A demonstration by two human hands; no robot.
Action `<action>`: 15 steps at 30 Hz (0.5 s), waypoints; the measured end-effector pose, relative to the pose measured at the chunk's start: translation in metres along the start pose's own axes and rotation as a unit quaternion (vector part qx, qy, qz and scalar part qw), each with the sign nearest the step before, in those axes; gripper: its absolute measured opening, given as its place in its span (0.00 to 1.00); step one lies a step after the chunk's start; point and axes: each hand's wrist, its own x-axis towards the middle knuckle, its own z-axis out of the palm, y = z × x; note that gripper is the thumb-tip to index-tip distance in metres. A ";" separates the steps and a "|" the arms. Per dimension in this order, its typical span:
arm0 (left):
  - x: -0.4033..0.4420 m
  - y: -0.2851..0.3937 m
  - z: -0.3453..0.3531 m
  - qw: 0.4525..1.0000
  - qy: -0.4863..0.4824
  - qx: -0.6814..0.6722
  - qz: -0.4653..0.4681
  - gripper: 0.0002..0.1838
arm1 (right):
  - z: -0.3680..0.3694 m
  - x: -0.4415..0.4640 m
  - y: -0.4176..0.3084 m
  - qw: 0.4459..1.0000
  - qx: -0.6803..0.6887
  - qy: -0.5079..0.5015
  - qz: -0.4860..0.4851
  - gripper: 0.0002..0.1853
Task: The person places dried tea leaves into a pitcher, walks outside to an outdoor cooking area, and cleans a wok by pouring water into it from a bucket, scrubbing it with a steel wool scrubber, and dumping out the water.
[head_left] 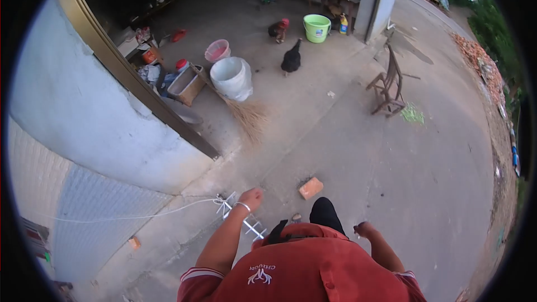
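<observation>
Orange brick [311,188] ahead: I seem mid-stride, clearance needed next; left hand [251,198] and right hand [364,229] apart (grips: I cannot tell).

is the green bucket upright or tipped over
Upright: the green bucket stands base down on the floor, its open mouth facing up.
</observation>
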 end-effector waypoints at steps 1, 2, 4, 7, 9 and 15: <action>0.024 0.033 -0.014 0.997 0.009 -0.064 0.029 0.13 | -0.029 0.010 -0.010 1.000 -0.006 0.005 -0.012 0.17; 0.049 0.058 -0.021 0.997 0.004 -0.064 0.044 0.13 | -0.056 0.022 -0.019 1.000 -0.022 0.010 -0.011 0.17; 0.095 0.082 -0.037 0.996 0.009 -0.063 0.058 0.13 | -0.098 0.065 -0.037 0.999 -0.042 0.018 -0.018 0.16; 0.154 0.074 -0.037 0.995 -0.062 0.038 0.071 0.12 | -0.161 0.139 -0.063 0.995 -0.091 -0.048 0.000 0.16; 0.190 0.037 -0.032 0.995 -0.066 0.062 0.033 0.13 | -0.212 0.199 -0.086 0.991 -0.120 -0.032 -0.049 0.17; 0.215 -0.039 -0.060 0.908 -0.220 0.168 -0.313 0.16 | -0.387 0.309 -0.164 0.992 -0.091 -0.020 -0.086 0.19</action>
